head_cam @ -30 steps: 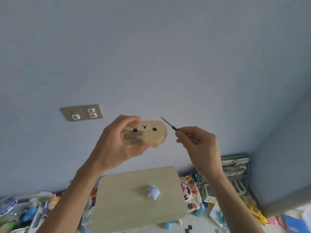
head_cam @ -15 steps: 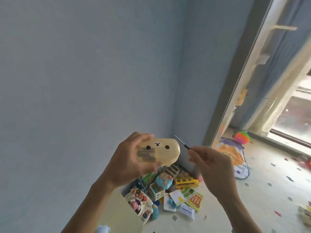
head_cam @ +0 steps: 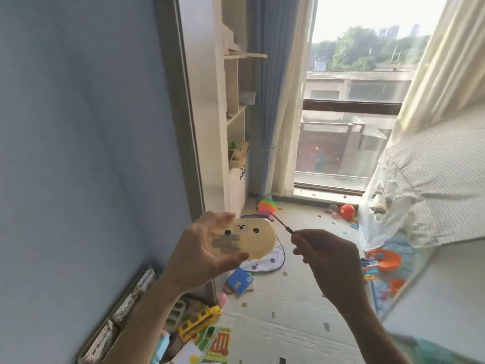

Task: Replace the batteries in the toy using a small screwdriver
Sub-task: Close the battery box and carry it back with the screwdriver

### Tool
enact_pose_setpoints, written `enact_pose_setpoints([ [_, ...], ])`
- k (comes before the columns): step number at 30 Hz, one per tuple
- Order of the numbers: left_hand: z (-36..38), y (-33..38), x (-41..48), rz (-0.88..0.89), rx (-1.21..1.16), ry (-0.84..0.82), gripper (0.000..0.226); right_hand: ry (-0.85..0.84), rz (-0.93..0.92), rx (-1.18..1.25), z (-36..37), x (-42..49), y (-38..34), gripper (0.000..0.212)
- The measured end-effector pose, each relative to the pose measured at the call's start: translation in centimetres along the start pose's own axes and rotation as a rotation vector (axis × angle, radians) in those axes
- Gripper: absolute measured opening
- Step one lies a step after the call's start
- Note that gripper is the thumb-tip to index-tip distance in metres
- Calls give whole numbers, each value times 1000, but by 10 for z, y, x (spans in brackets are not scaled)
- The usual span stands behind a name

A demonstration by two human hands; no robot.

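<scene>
Left hand (head_cam: 199, 249) is wrapped around the left end of the toy (head_cam: 256, 240), thumb underneath and fingers curled over the top edge. It's held up in the air at about chest height, over the floor, not resting on anything. The toy is a tan rounded slab, and its long axis runs pretty much left to right across the view. The face side (two black dot eyes and a little mouth) is turned toward the camera and the free rounded end points right.

Right hand (head_cam: 332, 261) is pinching the small screwdriver (head_cam: 284, 225) at the fingertips. The thin shaft slants up and to the left, with the tip just beside the toy's upper right corner. Can't tell if it's actually touching. The two hands are apart, with only the screwdriver between them.

Below them is a pale floor mat (head_cam: 288, 324) with stuff scattered about: a yellow toy bus (head_cam: 199, 321) by the blue wall (head_cam: 78, 127), a blue card (head_cam: 239, 281), and a rainbow ball (head_cam: 266, 207) behind the toy. Further back there's a window (head_cam: 349, 114), with a bed (head_cam: 433, 195) off to the right.
</scene>
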State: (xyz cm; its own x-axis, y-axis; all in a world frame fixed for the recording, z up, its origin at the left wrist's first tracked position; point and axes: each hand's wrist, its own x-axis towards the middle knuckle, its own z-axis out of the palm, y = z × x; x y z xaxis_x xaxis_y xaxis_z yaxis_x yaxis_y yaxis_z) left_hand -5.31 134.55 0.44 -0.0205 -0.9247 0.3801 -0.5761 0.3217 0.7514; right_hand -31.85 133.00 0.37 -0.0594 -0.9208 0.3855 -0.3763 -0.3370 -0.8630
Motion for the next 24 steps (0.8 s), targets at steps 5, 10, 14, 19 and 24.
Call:
enact_pose_setpoints([
  [5, 74, 9, 98, 41, -21, -48, 84, 47, 2, -19, -42, 81, 51, 27],
  [10, 127, -11, 193, 75, -16, -101, 78, 88, 21, -106, -53, 167, 105, 9],
  [14, 164, -44, 282, 117, -21, -113, 77, 109, 8, -110, -47, 251, 146, 8],
  [19, 200, -87, 416, 133, -43, -124, 84, 150, 4, -102, -42, 376, 190, 17],
  [24, 230, -112, 548, 192, -19, -136, 81, 205, 24, -102, -41, 499, 230, 5],
])
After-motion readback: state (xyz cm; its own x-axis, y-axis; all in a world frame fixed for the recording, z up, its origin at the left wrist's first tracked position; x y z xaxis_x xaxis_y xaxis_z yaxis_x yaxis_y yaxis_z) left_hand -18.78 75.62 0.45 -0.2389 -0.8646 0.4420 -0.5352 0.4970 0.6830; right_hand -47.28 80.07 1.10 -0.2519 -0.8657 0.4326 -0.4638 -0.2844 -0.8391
